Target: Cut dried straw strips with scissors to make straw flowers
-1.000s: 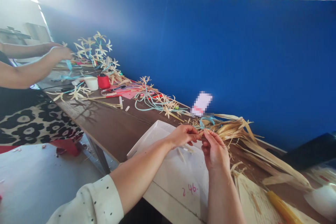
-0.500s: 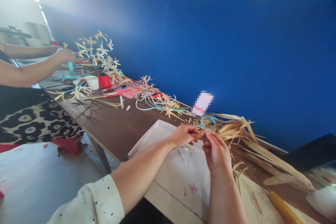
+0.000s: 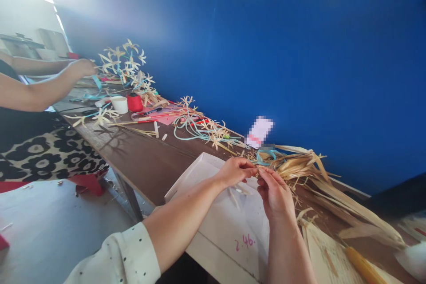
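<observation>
My left hand [image 3: 238, 171] and my right hand [image 3: 275, 191] meet fingertip to fingertip above a shallow white tray [image 3: 186, 176]. Both are closed in a pinch on a small tan piece that looks like dried corn husk, mostly hidden by the fingers. Pale scraps [image 3: 242, 190] lie in the tray under my hands. Just beyond my right hand is a pile of dried corn husks [image 3: 299, 162], with a light blue ribbon [image 3: 266, 156] at its near left end. Handwritten pink figures mark the white surface between my forearms.
Husk flowers with light blue stems [image 3: 189, 126] lie along the brown table [image 3: 149, 159]. Farther left stand a red thread spool [image 3: 135, 102] and a white cup [image 3: 120, 104]. A co-worker's hand [image 3: 83, 67] is near upright husk flowers [image 3: 128, 60]. A yellow-handled tool [image 3: 362, 266] lies at lower right.
The view has shifted slightly, so everything sits a little farther right. My hands keep their pinch, with the fingertips only slightly moved.
</observation>
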Demonstrator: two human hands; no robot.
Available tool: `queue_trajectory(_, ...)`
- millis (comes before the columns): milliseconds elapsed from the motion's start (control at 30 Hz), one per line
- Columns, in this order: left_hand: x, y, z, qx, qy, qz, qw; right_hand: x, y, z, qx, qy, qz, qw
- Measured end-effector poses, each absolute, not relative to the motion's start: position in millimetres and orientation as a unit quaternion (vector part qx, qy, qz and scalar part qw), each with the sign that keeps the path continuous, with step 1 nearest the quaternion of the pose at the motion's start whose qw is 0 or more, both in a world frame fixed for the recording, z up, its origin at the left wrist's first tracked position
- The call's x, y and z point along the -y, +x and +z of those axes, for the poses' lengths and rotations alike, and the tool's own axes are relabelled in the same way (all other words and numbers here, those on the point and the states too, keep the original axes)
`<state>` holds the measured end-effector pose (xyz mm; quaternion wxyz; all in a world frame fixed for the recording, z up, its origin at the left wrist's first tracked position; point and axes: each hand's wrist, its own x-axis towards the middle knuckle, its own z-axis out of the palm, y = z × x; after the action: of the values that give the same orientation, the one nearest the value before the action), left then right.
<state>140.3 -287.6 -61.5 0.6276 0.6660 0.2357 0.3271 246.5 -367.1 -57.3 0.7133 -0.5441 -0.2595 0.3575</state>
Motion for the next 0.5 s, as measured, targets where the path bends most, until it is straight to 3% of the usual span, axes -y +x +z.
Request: queue_trajectory(500,285.9,142.4,-64.1,-0.255,0.664,0.363,0.601,366.8,253.4,-57.5,0.243,-0.515,0.319,0.757)
